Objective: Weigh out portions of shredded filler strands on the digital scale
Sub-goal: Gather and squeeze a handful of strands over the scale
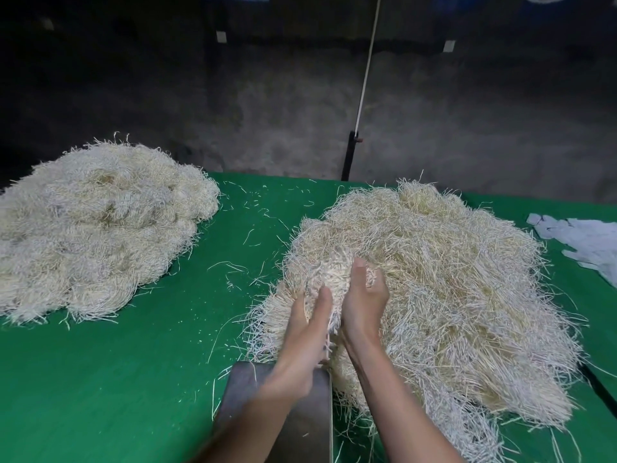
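Observation:
A big loose heap of pale shredded strands (444,282) covers the right half of the green table. My left hand (309,320) and my right hand (362,295) cup a tuft of strands (329,274) between them at the heap's near-left edge. Both hands are closed around that tuft. Below my left forearm lies the steel pan of the digital scale (307,426), with only a stray strand or two on it. Its display is hidden from view.
A second, bundled heap of strands (96,225) lies at the left of the green table (117,379). White paper slips (584,242) lie at the far right edge. Loose strands are scattered between the heaps. A black post with a white cord (350,155) stands behind the table.

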A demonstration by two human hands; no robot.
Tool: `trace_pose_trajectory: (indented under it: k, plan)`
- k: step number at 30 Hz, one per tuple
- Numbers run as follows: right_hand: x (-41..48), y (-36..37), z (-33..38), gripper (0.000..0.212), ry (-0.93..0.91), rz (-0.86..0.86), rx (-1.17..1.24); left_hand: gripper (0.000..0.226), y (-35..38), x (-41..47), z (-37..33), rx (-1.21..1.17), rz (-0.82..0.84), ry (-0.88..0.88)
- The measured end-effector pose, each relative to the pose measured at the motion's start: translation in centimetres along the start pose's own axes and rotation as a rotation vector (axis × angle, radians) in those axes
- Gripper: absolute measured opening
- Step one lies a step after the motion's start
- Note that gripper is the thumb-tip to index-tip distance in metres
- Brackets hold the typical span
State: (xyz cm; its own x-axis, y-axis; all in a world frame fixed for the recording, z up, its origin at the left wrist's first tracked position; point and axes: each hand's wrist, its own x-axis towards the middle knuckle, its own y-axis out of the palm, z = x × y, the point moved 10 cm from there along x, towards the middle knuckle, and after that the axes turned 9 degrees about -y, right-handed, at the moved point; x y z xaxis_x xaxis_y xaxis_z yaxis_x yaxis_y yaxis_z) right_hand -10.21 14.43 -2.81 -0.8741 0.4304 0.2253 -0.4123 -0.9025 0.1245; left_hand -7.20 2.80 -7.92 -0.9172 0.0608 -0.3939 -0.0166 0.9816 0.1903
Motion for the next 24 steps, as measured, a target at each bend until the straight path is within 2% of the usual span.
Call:
trace_pose_trajectory:
  k: [2, 5, 7, 9, 11, 12, 15, 16, 19, 21, 24]
  plan:
    - [-1.1, 0.9, 0.6, 0.013, -0.124, 0.102, -0.157, 0.102, -0.4, 0.9, -0.1, -0.221, -0.061, -0.087]
    - [-6.0, 2.7, 2.0, 0.017, -0.504, 0.255, -0.420, 0.042, -3.7, 2.3, -3.5, -0.352, -0.252, -0.011]
    - [-7.5, 3.8, 2.7, 0.013, -0.609, 0.303, -0.515, 0.028, -3.9, 2.3, -4.0, -0.382, -0.272, 0.059]
    - [-4.3, 2.6, 2.4, 0.027, -0.456, 0.245, -0.522, 0.024, -1.7, 1.7, -1.5, -0.356, -0.183, -0.016]
    - [-1.1, 0.8, 1.8, 0.034, -0.267, 0.183, -0.384, 0.028, -0.8, 1.1, 0.2, -0.191, -0.210, -0.073]
    - [-1.1, 0.7, 1.8, 0.035, -0.264, 0.168, -0.364, 0.031, -1.2, 1.0, 0.1, -0.166, -0.239, -0.079]
    - [-5.0, 2.6, 2.2, 0.035, -0.403, 0.184, -0.467, 0.029, -2.6, 1.7, -2.6, -0.209, -0.260, -0.007]
    - [-5.1, 2.7, 2.2, 0.038, -0.407, 0.192, -0.470, 0.029, -2.9, 1.8, -2.7, -0.192, -0.278, 0.009]
    - [-1.5, 1.3, 1.1, 0.046, -0.225, 0.203, -0.380, 0.039, -1.3, 0.8, -0.9, -0.125, -0.229, -0.058]
    - [-1.2, 0.6, 1.8, 0.047, -0.265, 0.166, -0.421, 0.036, -1.0, 0.3, -1.0, -0.088, -0.247, -0.068]
    - [-5.2, 2.6, 1.6, 0.045, -0.356, 0.197, -0.495, 0.048, -2.7, 1.2, -3.2, -0.126, -0.303, 0.042]
